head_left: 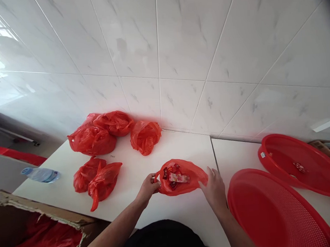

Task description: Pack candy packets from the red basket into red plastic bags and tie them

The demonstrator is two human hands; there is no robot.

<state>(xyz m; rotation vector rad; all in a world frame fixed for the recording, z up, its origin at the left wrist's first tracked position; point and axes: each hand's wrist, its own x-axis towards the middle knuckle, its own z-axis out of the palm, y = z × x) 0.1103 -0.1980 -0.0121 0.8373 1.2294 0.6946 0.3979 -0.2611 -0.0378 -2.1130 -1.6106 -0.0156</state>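
A red plastic bag [193,170] lies with its mouth spread on the white table in front of me. Inside it are several small wrapped packets, dark red ones and a pink-and-white one [179,178] on top. My left hand [149,187] pinches the bag's left edge, fingers closed on the plastic. On the other side, my right hand [213,185] grips the right edge between thumb and fingers. Both hands hold the mouth stretched apart.
Filled red bags [92,140] stand along the wall, with tied ones [104,182] nearer. A water bottle [42,174] lies at the table's left edge. A cardboard box [42,209] holds red plastic, lower left. Red baskets [263,206] and a red basin [308,160] occupy the right.
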